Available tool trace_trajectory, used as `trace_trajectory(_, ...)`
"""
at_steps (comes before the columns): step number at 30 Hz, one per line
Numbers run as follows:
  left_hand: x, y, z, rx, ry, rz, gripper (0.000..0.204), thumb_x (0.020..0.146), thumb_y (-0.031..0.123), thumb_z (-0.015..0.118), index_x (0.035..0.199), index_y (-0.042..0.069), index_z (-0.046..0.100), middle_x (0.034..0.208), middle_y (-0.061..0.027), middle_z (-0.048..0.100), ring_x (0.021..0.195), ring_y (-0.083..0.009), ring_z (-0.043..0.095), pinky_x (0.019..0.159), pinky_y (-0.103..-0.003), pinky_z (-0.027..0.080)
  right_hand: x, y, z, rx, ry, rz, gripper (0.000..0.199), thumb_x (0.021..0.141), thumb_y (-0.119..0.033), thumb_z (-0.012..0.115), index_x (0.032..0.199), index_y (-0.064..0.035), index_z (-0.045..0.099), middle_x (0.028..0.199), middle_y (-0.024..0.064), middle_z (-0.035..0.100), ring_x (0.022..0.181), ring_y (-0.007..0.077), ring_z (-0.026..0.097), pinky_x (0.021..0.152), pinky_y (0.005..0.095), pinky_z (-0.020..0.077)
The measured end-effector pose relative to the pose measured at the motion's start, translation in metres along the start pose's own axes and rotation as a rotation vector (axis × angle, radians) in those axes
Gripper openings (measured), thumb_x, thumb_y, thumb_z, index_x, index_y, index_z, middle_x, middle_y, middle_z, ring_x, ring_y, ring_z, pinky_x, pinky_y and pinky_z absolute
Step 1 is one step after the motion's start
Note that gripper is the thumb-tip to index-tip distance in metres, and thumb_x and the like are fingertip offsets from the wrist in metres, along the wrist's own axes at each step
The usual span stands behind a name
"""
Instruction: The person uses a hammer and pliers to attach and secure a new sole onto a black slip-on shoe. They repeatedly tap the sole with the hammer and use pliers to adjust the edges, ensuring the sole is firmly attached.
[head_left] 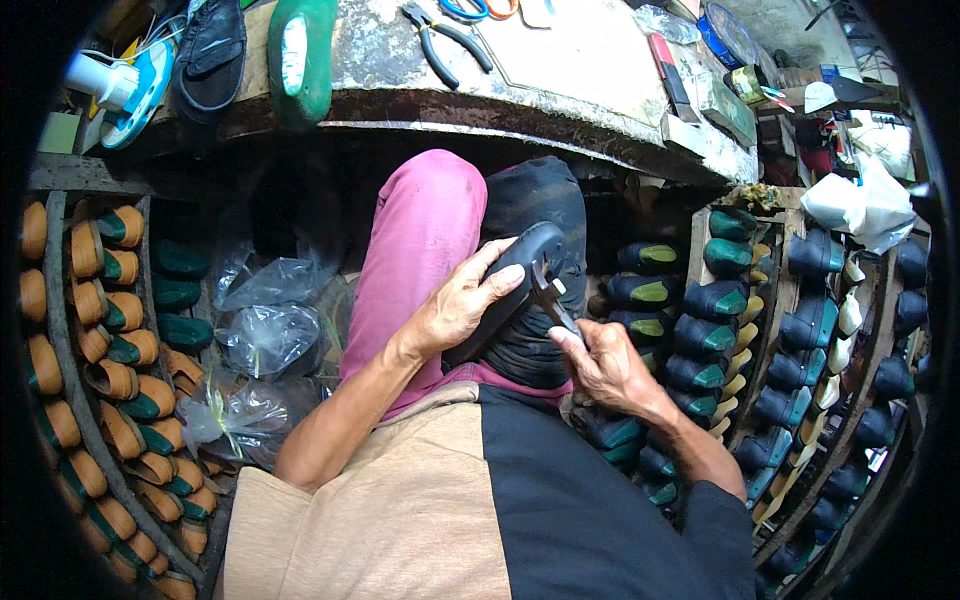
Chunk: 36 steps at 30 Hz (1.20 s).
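A dark shoe lies across my lap, its rounded end pointing away from me. My left hand is wrapped over the shoe's left side, thumb pressed on top. In my right hand are metal lasting pincers, gripped by the handle. Their curved jaw end meets the shoe's right edge near the rounded end, and a small bright knob juts from the head. I cannot tell whether the jaws pinch the shoe's material. My left arm and the tool cover part of the shoe.
Racks of tan shoes stand on the left, and racks of dark shoes on the right. Clear plastic bags lie beside my left leg. Ahead, a worn workbench carries pliers, a green shoe last and a black shoe.
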<state>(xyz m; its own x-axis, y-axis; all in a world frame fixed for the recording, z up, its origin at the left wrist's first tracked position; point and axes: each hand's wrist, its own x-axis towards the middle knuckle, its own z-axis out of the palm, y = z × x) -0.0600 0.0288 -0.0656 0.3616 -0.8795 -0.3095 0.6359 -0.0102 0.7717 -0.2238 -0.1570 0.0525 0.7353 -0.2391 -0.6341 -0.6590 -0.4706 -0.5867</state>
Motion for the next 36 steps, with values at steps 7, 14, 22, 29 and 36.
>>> trace_trajectory(7, 0.004, -0.005, 0.005, 0.107, 0.128, 0.044, 0.071, 0.117, 0.036, 0.070, 0.175, 0.003, 0.046, 0.155, -0.0092, 0.064, 0.139, -0.0149, 0.061, 0.123, -0.033, 0.048, -0.004, 0.016, 0.068, 0.641, 0.040, 0.113, 0.055, 0.124, -0.042, 0.059, 0.083, -0.0052, 0.064, 0.068, 0.0011, 0.065, 0.056, 0.0089, 0.060, 0.053, 0.0294, 0.0447)
trace_trajectory(14, -0.001, 0.001, 0.008, 0.075, 0.065, 0.068, 0.061, 0.116, 0.037, 0.071, 0.161, -0.002, 0.059, 0.145, -0.0140, 0.068, 0.135, -0.0216, 0.064, 0.120, -0.037, 0.048, -0.011, 0.007, 0.013, 0.353, -0.078, 0.123, 0.044, 0.121, -0.036, 0.065, 0.100, 0.0011, 0.077, 0.078, 0.0040, 0.076, 0.065, 0.0125, 0.072, 0.056, 0.0308, 0.0503)
trace_trajectory(22, 0.002, 0.001, 0.000, 0.225, 0.139, 0.122, 0.060, 0.115, 0.038, 0.072, 0.158, -0.002, 0.062, 0.142, -0.0099, 0.070, 0.134, -0.0195, 0.063, 0.122, -0.036, 0.046, 0.023, -0.011, -0.053, -0.203, -0.218, -0.100, 0.051, 0.116, -0.038, 0.069, 0.093, 0.0063, 0.079, 0.069, 0.0209, 0.070, 0.059, 0.0324, 0.067, 0.062, 0.0471, 0.0514)
trace_trajectory(29, -0.009, -0.027, 0.020, 0.801, 0.410, 0.558, 0.084, 0.104, 0.021, 0.080, 0.175, -0.002, 0.041, 0.156, -0.0331, 0.062, 0.147, -0.0479, 0.062, 0.128, -0.049, 0.048, 0.033, -0.021, -0.062, -0.334, -0.237, -0.078, 0.050, 0.116, -0.037, 0.069, 0.091, 0.0051, 0.078, 0.076, 0.0154, 0.078, 0.066, 0.0239, 0.074, 0.067, 0.0426, 0.0573)
trace_trajectory(36, 0.000, -0.037, 0.017, 1.083, 0.575, 0.537, 0.091, 0.105, 0.015, 0.071, 0.177, -0.012, 0.024, 0.151, -0.0422, 0.061, 0.137, -0.0552, 0.067, 0.118, -0.055, 0.056, 0.052, -0.042, -0.066, -0.394, -0.262, -0.178, 0.055, 0.116, -0.035, 0.069, 0.080, 0.0076, 0.073, 0.065, 0.0207, 0.071, 0.060, 0.0332, 0.072, 0.065, 0.0477, 0.0570)
